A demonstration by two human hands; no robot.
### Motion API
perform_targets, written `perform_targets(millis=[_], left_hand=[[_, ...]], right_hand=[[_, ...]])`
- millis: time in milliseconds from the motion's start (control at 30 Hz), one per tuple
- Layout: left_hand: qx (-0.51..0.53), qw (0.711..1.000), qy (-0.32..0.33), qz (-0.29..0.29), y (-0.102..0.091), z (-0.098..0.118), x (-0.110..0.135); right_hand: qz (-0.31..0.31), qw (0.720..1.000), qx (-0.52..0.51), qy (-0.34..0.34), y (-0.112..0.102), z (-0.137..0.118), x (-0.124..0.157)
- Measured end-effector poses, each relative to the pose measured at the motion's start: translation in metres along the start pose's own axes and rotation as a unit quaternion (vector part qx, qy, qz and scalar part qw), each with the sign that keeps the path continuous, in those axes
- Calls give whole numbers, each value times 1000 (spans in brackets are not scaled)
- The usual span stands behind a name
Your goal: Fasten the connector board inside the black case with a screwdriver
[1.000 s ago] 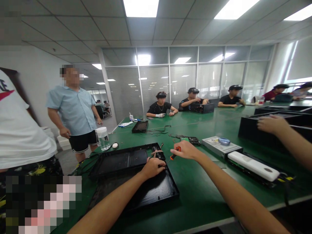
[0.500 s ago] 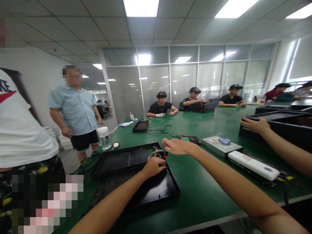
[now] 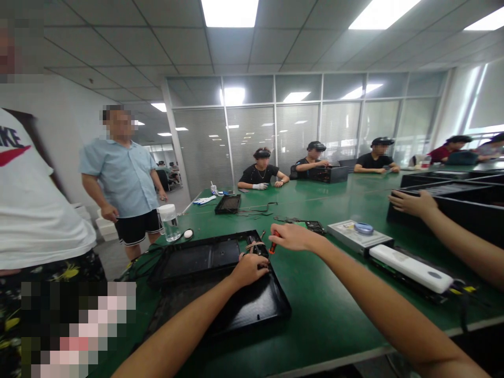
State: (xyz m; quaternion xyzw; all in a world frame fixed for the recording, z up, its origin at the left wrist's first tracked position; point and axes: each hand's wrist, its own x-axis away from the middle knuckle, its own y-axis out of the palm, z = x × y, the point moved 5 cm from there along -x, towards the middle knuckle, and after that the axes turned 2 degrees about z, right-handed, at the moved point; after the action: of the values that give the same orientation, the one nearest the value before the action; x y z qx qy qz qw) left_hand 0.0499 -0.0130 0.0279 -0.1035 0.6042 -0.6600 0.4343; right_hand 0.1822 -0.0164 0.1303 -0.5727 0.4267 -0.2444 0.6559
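Note:
My right hand (image 3: 292,237) is closed around the red handle of a screwdriver (image 3: 272,247), which points down toward the case's right side. Just left of it, my left hand (image 3: 250,271) is closed, thumb and fingers pinched together low over the case. Whatever lies between those fingertips is too small to make out. Beneath both hands is a shallow black case (image 3: 275,302) with a glossy lower half. Beside my left fingers, a bundle of striped wires (image 3: 255,244) sits at the case's upper right corner, partly covered by the hand.
A lidded clear jar (image 3: 170,224) stands behind the case. To the right lie a silver metal box (image 3: 356,234) carrying a blue roll, and a long white device (image 3: 411,266). A co-worker's hand (image 3: 415,203) rests on a black housing (image 3: 452,210). People stand at left.
My right hand has shifted slightly right, and more of the screwdriver shows below it. My left hand stays at the same spot on the case.

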Motion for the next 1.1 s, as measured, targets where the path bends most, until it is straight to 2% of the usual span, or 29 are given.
perform_targets(millis=[100,167,233,267,300,400,467,500,533,567,600,667,733,767,833,900,933,967,1000,1100], left_hand=[[2,1000,9,5,1,-1,0],[0,1000,18,6,1,-1,1],[-6,1000,25,4,2,-1,2],[-11,1000,27,1,2,-1,2],[-19,999,30,-3,2,-1,3],[-43,998,50,-10,0,3,3],[-44,996,81,-6,-1,7,2],[-41,994,100,-6,-1,9,2],[-36,992,122,-15,0,12,3],[-33,989,143,-31,2,14,3],[-32,985,163,-53,5,16,5],[-36,976,192,-93,11,19,8],[-46,972,206,-108,14,21,11],[-55,971,209,-106,13,22,12],[-82,970,208,-94,5,24,12],[-117,972,190,-76,-10,24,9],[-132,974,173,-66,-21,22,7],[-144,977,148,-55,-33,17,5],[-153,980,117,-45,-45,10,4],[-157,987,7,-35,-77,-25,8]], right_hand=[[82,995,-13,49,9,20,5],[125,984,-119,54,25,39,10],[135,945,-288,77,50,65,14],[122,911,-377,110,65,79,16],[122,866,-464,141,78,93,18],[199,687,-665,214,102,125,21],[243,583,-741,226,108,131,20],[251,549,-766,221,109,129,18],[249,528,-785,208,108,124,15],[239,517,-799,192,108,118,13],[225,516,-808,176,107,111,11],[209,534,-806,146,106,98,10],[220,580,-775,118,100,87,13],[227,618,-745,103,94,81,16],[213,725,-652,64,79,62,22],[149,843,-517,0,62,33,30],[105,890,-440,-46,56,15,35],[60,925,-363,-95,51,-3,42],[21,946,-290,-143,49,-20,51],[-53,965,-153,-208,55,-52,84]])
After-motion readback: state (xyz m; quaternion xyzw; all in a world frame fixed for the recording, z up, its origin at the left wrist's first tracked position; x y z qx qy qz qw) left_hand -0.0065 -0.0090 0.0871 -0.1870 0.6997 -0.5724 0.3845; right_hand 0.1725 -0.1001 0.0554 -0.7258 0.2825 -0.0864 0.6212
